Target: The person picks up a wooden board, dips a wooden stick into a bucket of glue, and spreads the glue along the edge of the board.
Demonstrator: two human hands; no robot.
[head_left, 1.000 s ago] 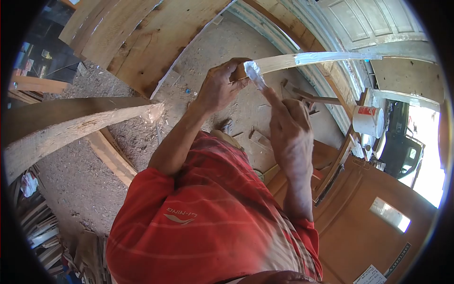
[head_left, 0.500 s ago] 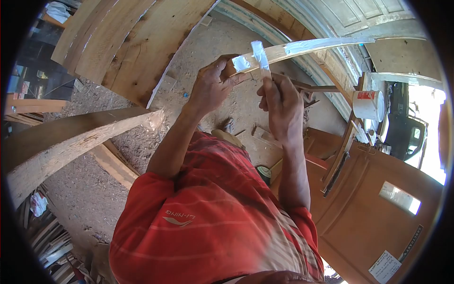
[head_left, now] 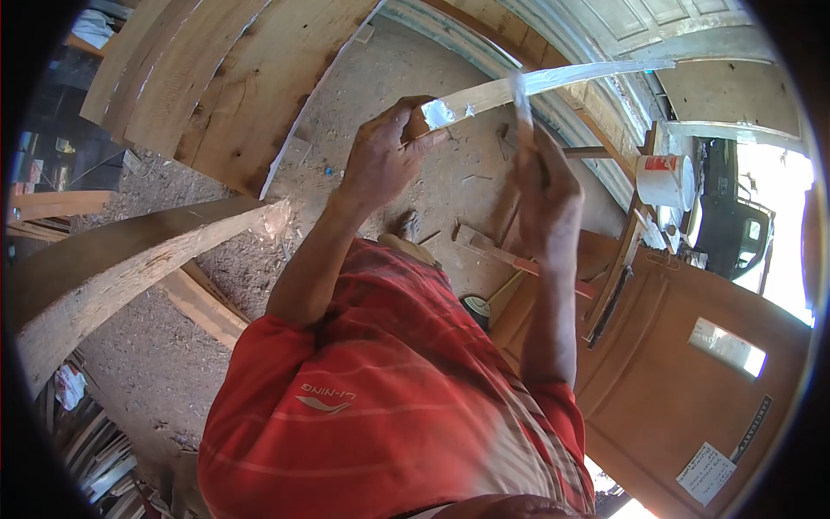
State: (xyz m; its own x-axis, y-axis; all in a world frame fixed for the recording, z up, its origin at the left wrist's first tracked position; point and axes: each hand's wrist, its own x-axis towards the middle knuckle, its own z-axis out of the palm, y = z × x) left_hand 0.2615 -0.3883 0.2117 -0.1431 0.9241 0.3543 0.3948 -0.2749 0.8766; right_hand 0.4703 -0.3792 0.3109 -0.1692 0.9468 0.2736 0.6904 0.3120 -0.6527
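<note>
My left hand (head_left: 378,160) grips the near end of a long wooden strip (head_left: 490,95), fingers over one side and thumb under the other. White paste (head_left: 596,75) covers the strip's far part. A separate white patch (head_left: 438,113) lies by my left fingers, with a small dab just beyond it. In my right hand (head_left: 550,186) is a flat stick (head_left: 524,112), blurred by motion, its whitened tip against the strip where the long coating starts. Between the small dab and that coating, bare wood shows.
Large wooden boards (head_left: 251,104) lean at upper left. A thick timber beam (head_left: 130,259) juts in from the left. At right, a white bucket (head_left: 664,182) stands near a brown door panel (head_left: 657,346). Wood scraps (head_left: 104,450) pile up at lower left.
My right hand and the stick have moved right along the strip, away from my left hand. A small white dab now shows on the wood where the stick was. My left hand keeps its hold.
</note>
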